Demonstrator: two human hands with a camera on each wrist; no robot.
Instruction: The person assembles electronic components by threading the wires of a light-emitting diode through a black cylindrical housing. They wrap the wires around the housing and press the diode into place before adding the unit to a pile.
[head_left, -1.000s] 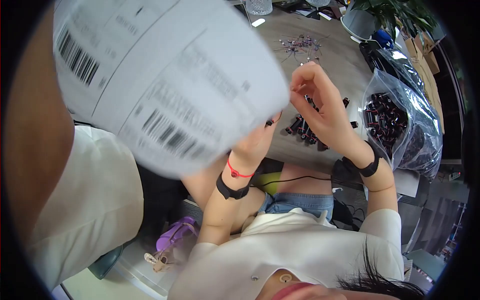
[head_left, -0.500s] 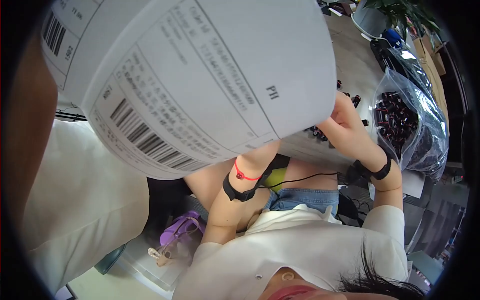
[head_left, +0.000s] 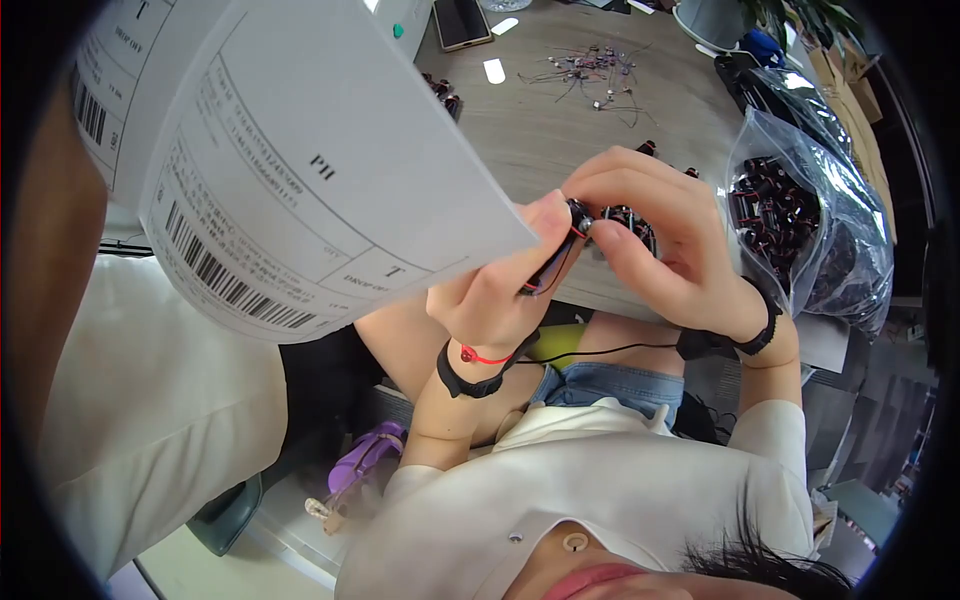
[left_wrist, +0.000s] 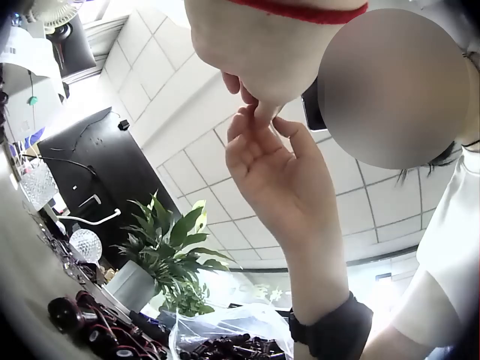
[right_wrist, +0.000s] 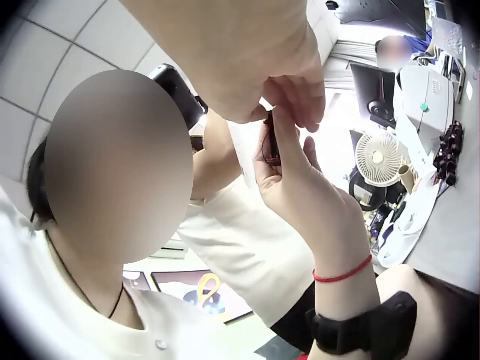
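In the head view the left hand (head_left: 505, 290) grips a small black cylindrical part (head_left: 553, 262) with red wire, thumb along its side. The right hand (head_left: 665, 235) has its thumb and forefinger curled together at the part's upper end, pinching there. In the right wrist view the dark part (right_wrist: 271, 142) stands between the left hand's (right_wrist: 307, 180) thumb and fingers, just below the right hand (right_wrist: 247, 60). From the left wrist the right hand's (left_wrist: 281, 180) fingertips meet the left hand's (left_wrist: 259, 52); the part is hidden there.
A large printed label sheet (head_left: 290, 170) hangs across the upper left, beside another person's white clothing (head_left: 180, 400). Black parts (head_left: 630, 225) lie on the table behind the hands. Further off are small wired pieces (head_left: 600, 70), a phone (head_left: 463, 22) and a clear bag of black parts (head_left: 860, 230).
The label sheet has swung back to the left and uncovered both hands. The right hand has come leftward against the part in the left hand.
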